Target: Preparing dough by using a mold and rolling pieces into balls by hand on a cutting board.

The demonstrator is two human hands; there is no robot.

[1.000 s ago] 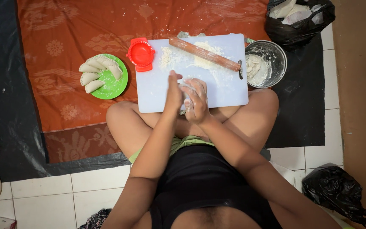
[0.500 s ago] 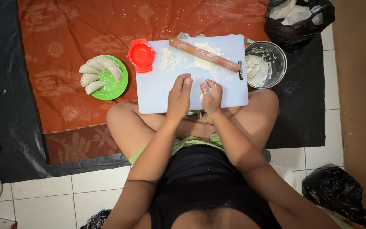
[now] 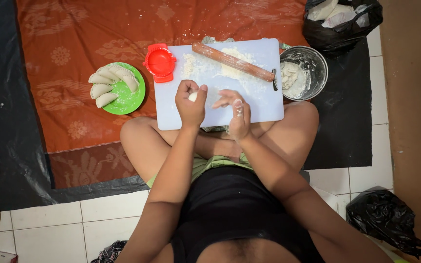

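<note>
I sit cross-legged on the floor before a pale blue cutting board [image 3: 264, 104] dusted with flour. My left hand [image 3: 191, 103] is curled around a small white ball of dough [image 3: 193, 96] over the board's near left part. My right hand [image 3: 236, 111] hovers beside it with floury fingers spread, holding nothing. A wooden rolling pin [image 3: 233, 61] lies slanted across the far side of the board. A red round dumpling press [image 3: 160, 62] rests at the board's far left corner.
A green plate [image 3: 131, 100] with several folded dumplings stands to the left on the orange patterned cloth [image 3: 74, 39]. A metal bowl [image 3: 319, 73] with dough is right of the board. Black bags lie at far right [image 3: 342, 19] and near right [image 3: 388, 221].
My hands were pressed together around the dough near the board's front edge; they have come apart, the left keeping the dough ball and the right opening.
</note>
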